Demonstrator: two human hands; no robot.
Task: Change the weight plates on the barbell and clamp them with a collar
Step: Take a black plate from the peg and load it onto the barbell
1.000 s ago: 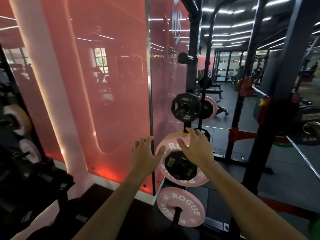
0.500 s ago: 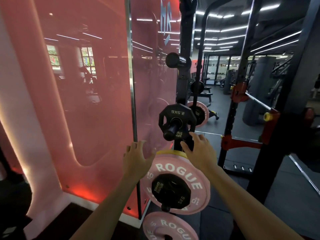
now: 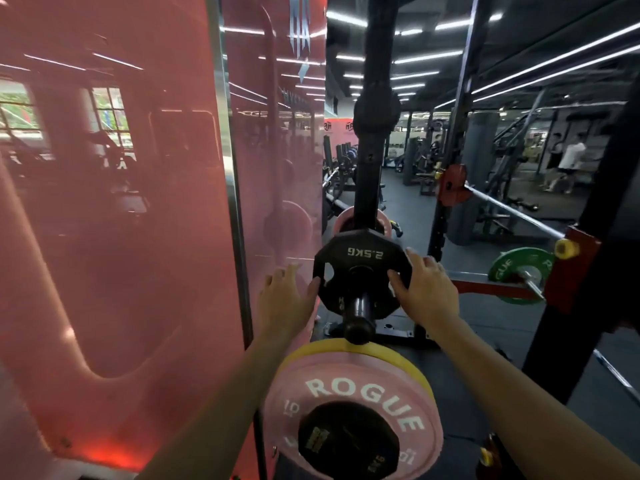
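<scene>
At the far left stands a glossy red wall panel (image 3: 114,220), its surface mirroring windows and ceiling lights. Just right of the panel's metal edge, the left hand (image 3: 287,299) reaches up to the black 2.5KG plate (image 3: 362,271); its fingers lie behind the plate's left rim and the thumb presses against the front edge, so the hand grips that side. The plate hangs on a black storage peg (image 3: 358,313) that juts toward the camera from the black rack upright (image 3: 375,133). The right hand (image 3: 427,292) holds the opposite rim, thumb hooked into a cut-out on the plate's face and fingers spread over the outer edge. Below the peg's round end, a pink ROGUE plate (image 3: 363,393) sits on a lower peg with a yellow plate (image 3: 346,348) directly behind it and a smaller black plate (image 3: 346,441) against its front. Behind the upright, part of another pink plate (image 3: 384,221) shows. Farther right, a barbell (image 3: 512,211) rests across red rack hooks, and a green plate (image 3: 519,271) sits on a bar end (image 3: 533,285) low on the rack. At the far right, people (image 3: 568,157) stand in the background.
</scene>
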